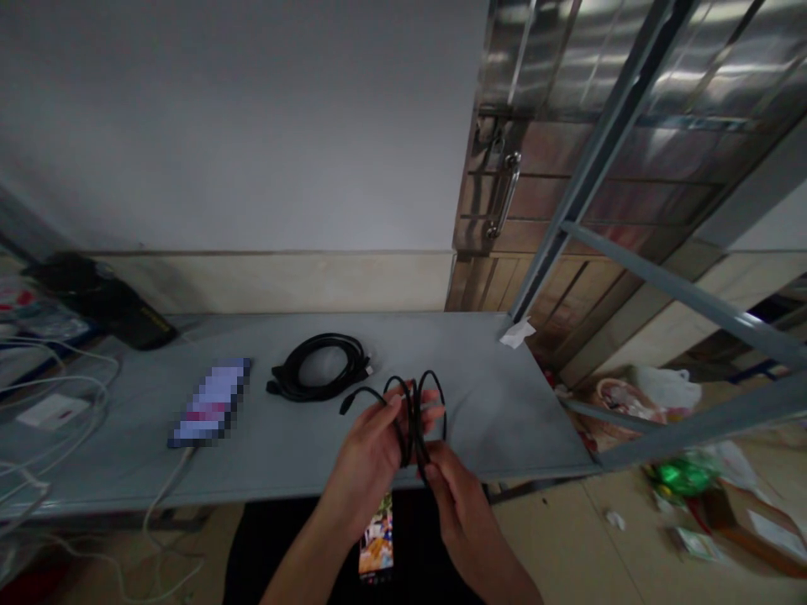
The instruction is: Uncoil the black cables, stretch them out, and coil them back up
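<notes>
Loops of a thin black cable (416, 420) are gathered between my two hands above the front edge of the grey table. My left hand (371, 445) holds the loops, its thumb on the near side and the fingers behind them. One end of the cable, with a black plug (346, 403), sticks out to the left past my thumb. My right hand (450, 487) pinches the lower part of the loops between thumb and fingers. Behind and left of my hands, a second black cable (321, 367) lies coiled in a ring on the table.
A lit phone (214, 402) lies on the grey table (498, 420), a white cord running from it. White cables and a white adapter (54, 412) are at the left, near a black bottle-like object (119, 307). Another phone (378, 542) rests on my lap. A metal post (586, 185) rises at right.
</notes>
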Demonstrator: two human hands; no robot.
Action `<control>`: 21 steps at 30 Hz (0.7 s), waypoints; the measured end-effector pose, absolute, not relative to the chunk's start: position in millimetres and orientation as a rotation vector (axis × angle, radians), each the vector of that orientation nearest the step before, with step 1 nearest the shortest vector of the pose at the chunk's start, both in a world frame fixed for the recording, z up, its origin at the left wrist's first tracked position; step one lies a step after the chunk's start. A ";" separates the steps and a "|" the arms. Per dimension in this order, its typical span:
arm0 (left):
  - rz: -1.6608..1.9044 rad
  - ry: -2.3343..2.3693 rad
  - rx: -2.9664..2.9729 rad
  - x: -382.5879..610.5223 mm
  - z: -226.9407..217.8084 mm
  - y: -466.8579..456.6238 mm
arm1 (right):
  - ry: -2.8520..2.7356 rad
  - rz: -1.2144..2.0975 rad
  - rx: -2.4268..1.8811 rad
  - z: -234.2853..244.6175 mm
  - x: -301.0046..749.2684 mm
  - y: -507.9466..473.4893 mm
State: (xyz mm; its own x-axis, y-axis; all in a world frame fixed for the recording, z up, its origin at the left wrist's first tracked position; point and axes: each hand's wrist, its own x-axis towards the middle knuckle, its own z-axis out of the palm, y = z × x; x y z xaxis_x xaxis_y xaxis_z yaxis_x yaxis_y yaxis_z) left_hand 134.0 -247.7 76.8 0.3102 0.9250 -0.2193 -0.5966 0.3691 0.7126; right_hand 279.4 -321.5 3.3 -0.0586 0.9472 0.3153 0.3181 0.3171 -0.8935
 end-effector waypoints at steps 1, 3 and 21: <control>1.065 0.662 0.568 134.7 81.5 -247.7 | -1.597 0.781 -1.172 4.6 280.3 -320.4; 1.048 0.605 0.558 135.6 88.4 -247.3 | -1.632 0.754 -1.160 6.4 282.8 -319.2; 1.230 1.113 1.202 41.7 71.1 -198.4 | -2.416 -0.081 -0.985 12.2 227.6 -218.9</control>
